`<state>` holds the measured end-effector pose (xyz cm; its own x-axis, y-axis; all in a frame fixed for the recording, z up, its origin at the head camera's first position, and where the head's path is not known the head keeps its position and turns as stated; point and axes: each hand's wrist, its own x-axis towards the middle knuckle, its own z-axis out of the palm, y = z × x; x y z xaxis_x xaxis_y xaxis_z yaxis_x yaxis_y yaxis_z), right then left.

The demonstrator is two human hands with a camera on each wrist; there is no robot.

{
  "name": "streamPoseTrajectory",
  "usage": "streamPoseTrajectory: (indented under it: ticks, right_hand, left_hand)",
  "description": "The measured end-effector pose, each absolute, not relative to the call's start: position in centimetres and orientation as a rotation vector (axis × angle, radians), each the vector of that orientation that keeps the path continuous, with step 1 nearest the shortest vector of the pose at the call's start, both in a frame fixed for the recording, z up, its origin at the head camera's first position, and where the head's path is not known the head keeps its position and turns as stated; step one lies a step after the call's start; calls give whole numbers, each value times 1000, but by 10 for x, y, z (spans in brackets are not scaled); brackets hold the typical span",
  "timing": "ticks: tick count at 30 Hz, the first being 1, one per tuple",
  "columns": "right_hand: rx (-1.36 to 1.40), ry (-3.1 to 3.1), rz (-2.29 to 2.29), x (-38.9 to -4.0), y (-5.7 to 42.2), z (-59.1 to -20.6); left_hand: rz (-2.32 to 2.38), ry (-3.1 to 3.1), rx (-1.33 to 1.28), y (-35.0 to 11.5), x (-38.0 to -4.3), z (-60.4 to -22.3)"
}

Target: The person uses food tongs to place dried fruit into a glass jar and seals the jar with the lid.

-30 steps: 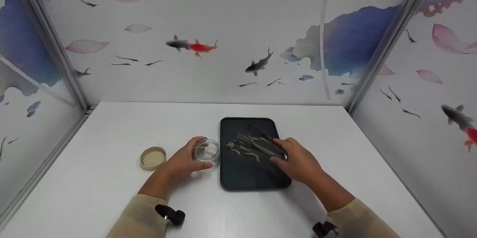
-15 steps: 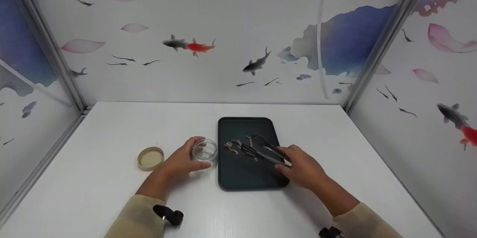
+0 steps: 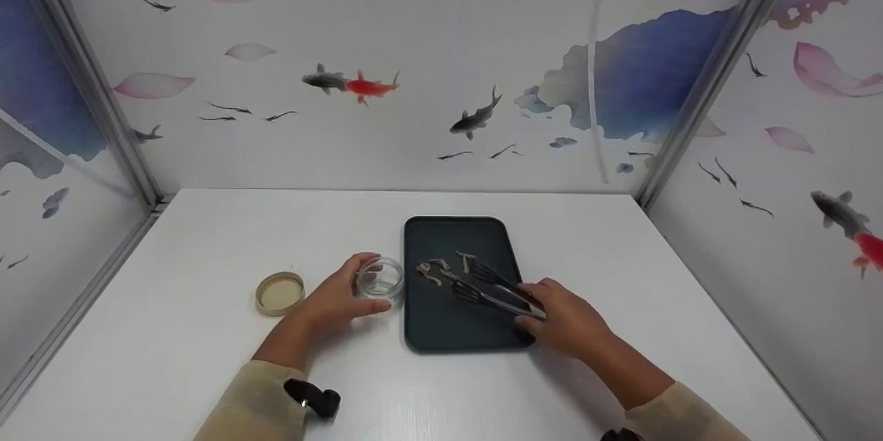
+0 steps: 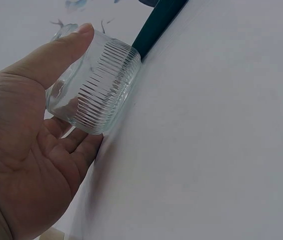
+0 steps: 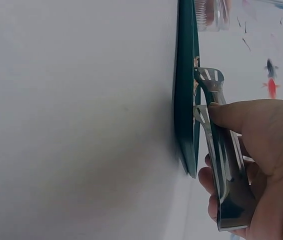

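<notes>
My left hand (image 3: 334, 297) grips a clear glass jar (image 3: 381, 280) just left of a dark tray (image 3: 448, 330). Ribbed sides show on the upright, lidless jar (image 4: 104, 87) in the left wrist view, thumb on one side and fingers on the other. In my right hand (image 3: 569, 320) are metal tongs (image 3: 510, 301), their slotted tips apart and low over the tray. Thin, twisted brownish dried pieces (image 3: 429, 274) lie on the tray, one of them right by the far tip. The right wrist view shows thumb and fingers around the tongs (image 5: 231, 180).
A round beige lid (image 3: 259, 299) lies on the white table (image 3: 359, 386), left of my left hand. White printed panels (image 3: 386, 151) enclose the table at the back and both sides.
The tongs have drawn back toward me and to the right, and their tips now sit lower on the tray. Some dried pieces have shifted. My left hand and the jar stay put.
</notes>
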<state>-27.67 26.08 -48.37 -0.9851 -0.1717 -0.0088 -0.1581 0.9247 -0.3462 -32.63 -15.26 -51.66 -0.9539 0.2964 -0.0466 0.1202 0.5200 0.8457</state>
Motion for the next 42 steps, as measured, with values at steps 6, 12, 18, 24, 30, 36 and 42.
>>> streamPoseTrajectory:
  ticks: [6, 12, 18, 24, 30, 36, 42]
  right_hand:
    - [-257, 3028, -552, -276, 262, -484]
    - [-269, 3011, -614, -277, 265, -482]
    - [-260, 3015, -645, -278, 266, -484]
    - [-229, 3018, -654, -277, 264, -484]
    - [-261, 3034, -653, -275, 264, -482]
    - [-276, 3044, -647, -274, 263, -475]
    - [-274, 3062, -664, -274, 262, -469]
  left_hand:
    - [1422, 2568, 352, -152, -326, -516]
    - [1453, 2541, 379, -152, -325, -516]
    - [1438, 2553, 351, -151, -325, -516]
    - [1435, 2558, 364, -152, -326, -515]
    - [1435, 2554, 370, -152, -326, -517]
    - [1437, 2558, 385, -152, -326, -517]
    - [1479, 2519, 408, -151, -323, -513]
